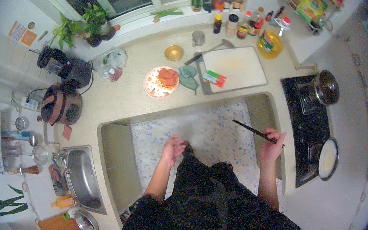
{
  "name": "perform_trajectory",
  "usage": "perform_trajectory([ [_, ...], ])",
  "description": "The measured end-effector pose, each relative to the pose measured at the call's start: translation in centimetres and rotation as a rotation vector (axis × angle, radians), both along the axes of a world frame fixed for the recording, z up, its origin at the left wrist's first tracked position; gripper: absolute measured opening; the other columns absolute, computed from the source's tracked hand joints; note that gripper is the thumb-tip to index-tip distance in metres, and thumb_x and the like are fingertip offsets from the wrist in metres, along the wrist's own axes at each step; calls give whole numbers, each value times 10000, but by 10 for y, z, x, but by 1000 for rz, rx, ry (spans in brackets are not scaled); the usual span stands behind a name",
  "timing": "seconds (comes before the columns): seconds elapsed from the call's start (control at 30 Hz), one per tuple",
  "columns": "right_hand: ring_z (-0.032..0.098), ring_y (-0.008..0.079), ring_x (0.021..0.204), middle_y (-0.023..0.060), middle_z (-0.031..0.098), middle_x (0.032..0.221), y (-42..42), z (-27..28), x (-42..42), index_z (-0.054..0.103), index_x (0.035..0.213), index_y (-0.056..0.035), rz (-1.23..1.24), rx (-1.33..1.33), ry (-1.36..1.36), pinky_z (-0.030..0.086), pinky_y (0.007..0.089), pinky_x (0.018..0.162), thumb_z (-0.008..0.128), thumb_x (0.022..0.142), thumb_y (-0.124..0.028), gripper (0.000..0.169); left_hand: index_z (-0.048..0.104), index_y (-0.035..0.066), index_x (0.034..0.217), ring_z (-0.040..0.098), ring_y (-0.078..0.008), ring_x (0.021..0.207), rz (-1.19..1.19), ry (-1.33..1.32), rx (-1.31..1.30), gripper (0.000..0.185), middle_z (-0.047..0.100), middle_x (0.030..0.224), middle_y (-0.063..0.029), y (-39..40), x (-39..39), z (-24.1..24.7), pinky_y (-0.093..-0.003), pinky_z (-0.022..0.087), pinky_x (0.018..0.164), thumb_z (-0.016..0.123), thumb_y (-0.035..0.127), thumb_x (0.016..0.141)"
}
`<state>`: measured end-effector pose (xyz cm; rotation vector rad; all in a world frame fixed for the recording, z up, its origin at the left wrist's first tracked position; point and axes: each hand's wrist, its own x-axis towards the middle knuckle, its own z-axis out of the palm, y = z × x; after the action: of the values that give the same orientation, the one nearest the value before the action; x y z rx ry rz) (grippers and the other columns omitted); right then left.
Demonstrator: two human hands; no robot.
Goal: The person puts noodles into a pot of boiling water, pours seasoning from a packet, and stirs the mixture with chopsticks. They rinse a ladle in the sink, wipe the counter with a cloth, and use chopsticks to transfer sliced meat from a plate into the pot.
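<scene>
My right hand (272, 143), in front of the stove side, grips a pair of dark chopsticks (253, 130) that point up and to the left. My left hand (173, 149) hangs over the floor with its fingers apart and slightly curled, holding nothing. To the right of my right hand, a round pan (328, 159) with a pale whitish surface sits on the front burner of the black gas stove (300, 149). Farther back on the stove stands a dark lidded pot (327, 87).
On the counter (117, 104) lie a plate (153, 86) with orange-red food, a green cloth (188, 76), and a white cutting board (244, 69) bearing a packet (215, 78). An oil jug (269, 46) stands behind. At left are a rice cooker (62, 104) and a steel sink (83, 179).
</scene>
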<state>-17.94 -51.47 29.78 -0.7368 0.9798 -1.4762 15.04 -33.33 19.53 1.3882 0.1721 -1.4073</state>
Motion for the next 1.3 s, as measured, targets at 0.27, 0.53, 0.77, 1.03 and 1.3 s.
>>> perform_trajectory([
  [0.27, 557, 286, 724, 79, 503, 619, -21, -16, 86, 413, 596, -91, 21, 9, 138, 434, 432, 798, 340, 1027, -425, 551, 262, 120, 1468, 645, -253, 884, 77, -66, -91, 551, 569, 1211, -160, -10, 127, -72, -355, 562, 731, 417, 187, 944],
  [0.53, 350, 165, 469, 35, 347, 491, -28, -46, 90, 342, 535, -110, -11, 109, 307, 431, 362, 657, 349, 1027, -431, 588, 275, 115, 1463, 644, -203, 849, 18, -176, -8, 501, 593, 1158, -146, -95, 211, -74, -309, 558, 688, 412, 254, 1001],
  [0.77, 358, 152, 466, 27, 355, 493, -38, -57, 84, 361, 532, -107, 4, 188, 428, 428, 349, 648, 357, 1028, -422, 587, 453, 29, 1277, 672, -178, 767, -109, -313, 25, 393, 664, 1007, -123, -154, 273, -100, -297, 578, 644, 547, 200, 936],
  [1.03, 454, 172, 535, 48, 455, 542, -89, -75, 54, 407, 551, -84, 24, 261, 485, 435, 343, 627, 380, 1015, -446, 589, 494, -46, 1198, 688, -222, 777, -227, -398, 80, 368, 666, 964, -157, -168, 274, -111, -326, 594, 663, 570, 200, 936],
  [1.3, 467, 187, 551, 49, 464, 552, -119, -75, 25, 418, 582, -84, -72, 318, 441, 459, 357, 690, 394, 1004, -468, 572, 519, -95, 1165, 666, -183, 774, -273, -268, 90, 397, 676, 957, -137, -164, 249, -85, -238, 535, 637, 568, 225, 936],
])
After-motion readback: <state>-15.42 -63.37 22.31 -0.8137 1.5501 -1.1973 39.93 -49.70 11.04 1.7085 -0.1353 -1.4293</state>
